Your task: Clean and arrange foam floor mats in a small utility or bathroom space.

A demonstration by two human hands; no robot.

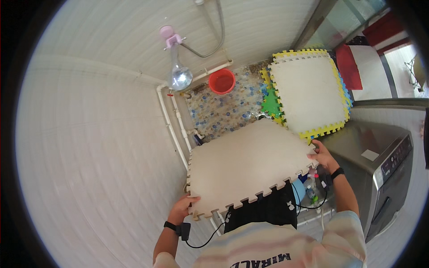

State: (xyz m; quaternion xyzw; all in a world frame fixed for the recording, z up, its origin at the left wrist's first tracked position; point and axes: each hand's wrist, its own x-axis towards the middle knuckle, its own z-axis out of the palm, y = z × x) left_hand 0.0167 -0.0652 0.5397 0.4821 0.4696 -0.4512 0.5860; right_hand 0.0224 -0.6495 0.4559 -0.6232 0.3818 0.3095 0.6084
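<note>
A large cream foam puzzle mat [248,160] with toothed edges is held up in front of my body. My left hand [182,207] grips its near left corner, thumb on top. At the right end, my right hand [322,156] pinches the edge near the other corner. Beyond it lies a stack of foam mats [310,90], a pale one on top with yellow toothed borders under it. A green foam mat [271,102] shows at the stack's left side. My fingers beneath the held mat are hidden.
A red bucket [222,82] stands on the pebble-patterned floor [221,110] by the wall. White pipes [172,129] run along the left wall, below a shower head [181,78] in a pink holder [171,38]. At right is a grey washing machine [372,147]. Bottles [311,192] sit near my right side.
</note>
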